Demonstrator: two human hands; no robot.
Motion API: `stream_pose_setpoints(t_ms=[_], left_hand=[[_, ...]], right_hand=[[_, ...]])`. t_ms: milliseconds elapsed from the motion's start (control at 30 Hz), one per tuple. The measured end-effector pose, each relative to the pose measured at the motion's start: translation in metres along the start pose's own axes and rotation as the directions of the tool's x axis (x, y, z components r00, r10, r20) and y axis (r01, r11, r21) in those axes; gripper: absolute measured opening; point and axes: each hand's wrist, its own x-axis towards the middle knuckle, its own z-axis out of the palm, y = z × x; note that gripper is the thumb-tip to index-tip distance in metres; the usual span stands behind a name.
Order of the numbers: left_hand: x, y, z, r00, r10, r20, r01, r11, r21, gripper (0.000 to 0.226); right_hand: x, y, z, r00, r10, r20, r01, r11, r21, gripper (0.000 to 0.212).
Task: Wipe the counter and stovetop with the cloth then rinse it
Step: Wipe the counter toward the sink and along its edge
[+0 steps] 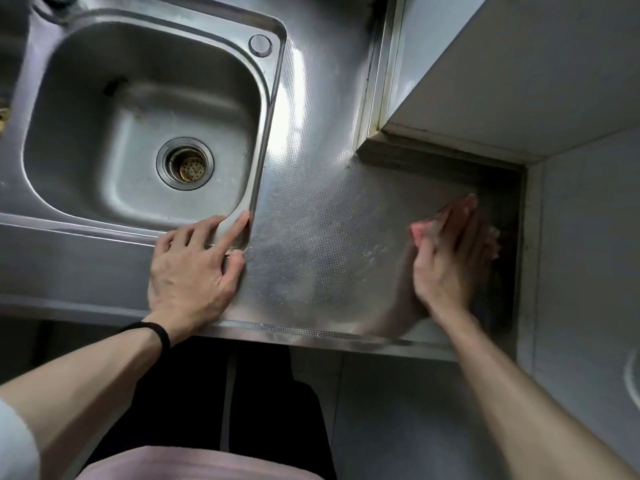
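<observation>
Counter (311,244) is spreading under both my hands, all dimpled steel. My left hand (194,271) is resting spread on the sink (273,98) rim, holding nothing. My right hand (446,261) is pressing the cloth (424,230) flat beneath it, fingers stretched rather than curled. I should be keeping even weight and overlapping strokes into the dark corner just beyond my fingertips. Blur is smearing my right hand, the palm is hiding most of the cloth, and the stovetop is lying out of view.

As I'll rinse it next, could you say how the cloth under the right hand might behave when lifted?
The cloth bunches out from under the right hand, so it probably droops limply. Mostly hidden beneath that hand, it is likely light. Blur hides any wetness.
</observation>
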Motion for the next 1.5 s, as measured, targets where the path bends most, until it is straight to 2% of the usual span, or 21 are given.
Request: stream_pose_setpoints(t_ms=[33,100,233,333,400,500,600,733,767,833,933,1067,1200,1267,1367,1433,1500], left_hand=[[0.0,0.0,0.0,1.0,0.002,-0.005,-0.002,1.0,-0.003,0.06],[0.0,-0.001,0.001,1.0,0.005,-0.02,-0.005,1.0,-0.006,0.06],[-0.001,0.0,0.0,1.0,0.003,-0.031,-0.003,1.0,0.005,0.06],[0.0,0.002,-0.002,1.0,-0.005,-0.025,0.005,1.0,0.005,0.06],[0.0,0.003,-0.003,1.0,-0.013,-0.013,0.013,1.0,-0.001,0.06],[-0.001,0.003,-0.003,1.0,-0.009,-0.01,0.009,1.0,-0.001,0.06],[0.0,0.002,-0.002,1.0,-0.003,-0.017,0.003,1.0,0.003,0.06],[0.0,0.002,-0.002,1.0,-0.007,-0.004,0.007,1.0,-0.002,0.06],[0.0,0.002,-0.002,1.0,-0.005,0.002,0.005,1.0,0.002,0.06],[0.0,0.002,-0.003,1.0,-0.004,0.012,0.004,1.0,0.012,0.06],[0.0,0.004,-0.005,0.999,-0.008,0.034,0.008,1.0,0.015,0.06],[0.0,0.004,-0.008,0.999,-0.01,0.031,0.01,1.0,0.006,0.059],[0.0,0.005,-0.011,0.999,-0.009,0.05,0.009,1.0,-0.004,0.059],[0.0,0.006,-0.013,0.998,-0.013,0.069,0.014,1.0,-0.016,0.06],[0.0,0.005,-0.015,0.996,-0.02,0.091,0.024,0.999,-0.046,0.061],[-0.002,0.002,-0.019,0.994,-0.004,0.108,0.014,0.996,-0.092,0.062],[0.0,-0.005,-0.024,0.991,0.035,0.132,-0.008,0.98,-0.197,0.064]], right_hand=[[-0.011,-0.015,0.002,1.0,-0.018,-0.008,0.018,1.0,0.006,0.073],[-0.049,-0.047,0.011,0.987,-0.153,0.037,0.15,0.986,0.078,0.072],[-0.133,-0.107,0.035,0.903,-0.418,0.099,0.401,0.903,0.151,0.071],[-0.143,-0.096,0.039,0.867,-0.483,0.12,0.465,0.872,0.153,0.065],[-0.135,-0.063,0.035,0.898,-0.428,0.104,0.415,0.901,0.127,0.063],[-0.115,0.008,0.022,0.97,-0.221,0.101,0.213,0.973,0.083,0.064],[-0.1,0.063,0.007,0.993,-0.075,0.096,0.071,0.997,0.044,0.066],[-0.107,0.039,0.008,0.995,0.076,0.068,-0.081,0.995,0.066,0.07],[-0.116,0.021,0.01,0.997,0.047,0.066,-0.052,0.996,0.071,0.069],[-0.142,-0.022,0.017,0.985,-0.142,0.103,0.134,0.988,0.082,0.068],[-0.179,-0.096,0.037,0.895,-0.424,0.14,0.412,0.905,0.11,0.069],[-0.182,-0.155,0.05,0.854,-0.502,0.136,0.489,0.864,0.117,0.073],[-0.159,-0.119,0.046,0.753,-0.636,0.169,0.625,0.772,0.114,0.069],[-0.139,-0.084,0.04,0.792,-0.587,0.166,0.573,0.809,0.129,0.07],[-0.104,-0.026,0.023,0.916,-0.367,0.16,0.352,0.929,0.116,0.068],[-0.092,-0.004,0.015,0.945,-0.299,0.129,0.294,0.954,0.059,0.068],[-0.09,-0.014,0.013,0.974,-0.193,0.119,0.187,0.981,0.055,0.07]])
